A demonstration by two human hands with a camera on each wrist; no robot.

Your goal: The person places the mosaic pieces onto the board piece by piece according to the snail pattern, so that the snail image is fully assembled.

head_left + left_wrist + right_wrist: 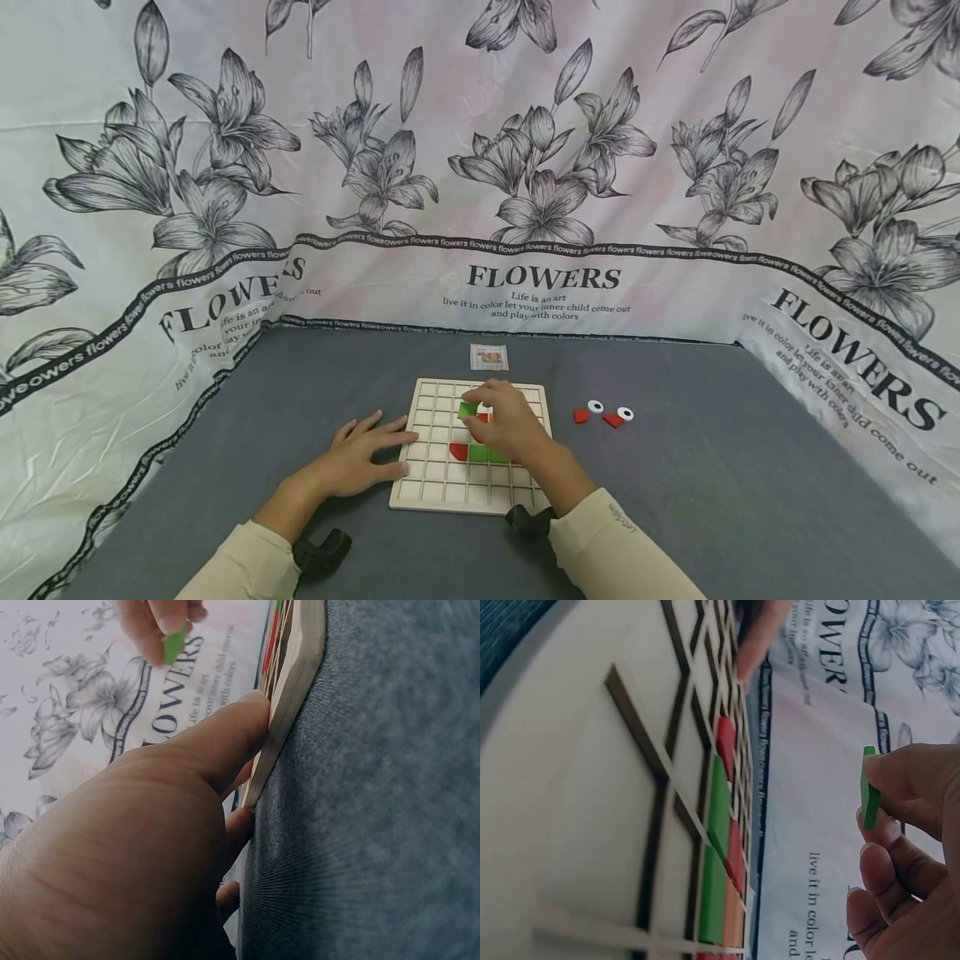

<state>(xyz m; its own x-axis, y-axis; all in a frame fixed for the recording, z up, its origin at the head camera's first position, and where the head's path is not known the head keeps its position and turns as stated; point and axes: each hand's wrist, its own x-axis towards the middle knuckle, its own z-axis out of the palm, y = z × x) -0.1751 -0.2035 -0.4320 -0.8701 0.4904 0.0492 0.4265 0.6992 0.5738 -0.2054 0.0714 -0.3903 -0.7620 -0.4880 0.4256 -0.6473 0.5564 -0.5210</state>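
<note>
A small green tile [467, 410] is pinched between the thumb and fingertip of my right hand [510, 421], held above the wooden grid board [433, 492]. The right wrist view shows this tile [868, 787] edge-on, apart from the board. My left hand [360, 458] lies at the board's left side with fingers extended; in the left wrist view its thumb [240, 727] touches the board's edge. In the grid sit a rounded red tile [458, 452], green tiles [714, 877] and an orange tile [733, 915]. My right hand partly hides the placed tiles in the head view.
Right of the board lie two red pieces [613, 420] and two white discs [595, 407] with black centres. Behind the board is a small picture card [489, 357]. A flower-printed curtain [540, 292] borders the grey table surface [705, 467] at the back and sides.
</note>
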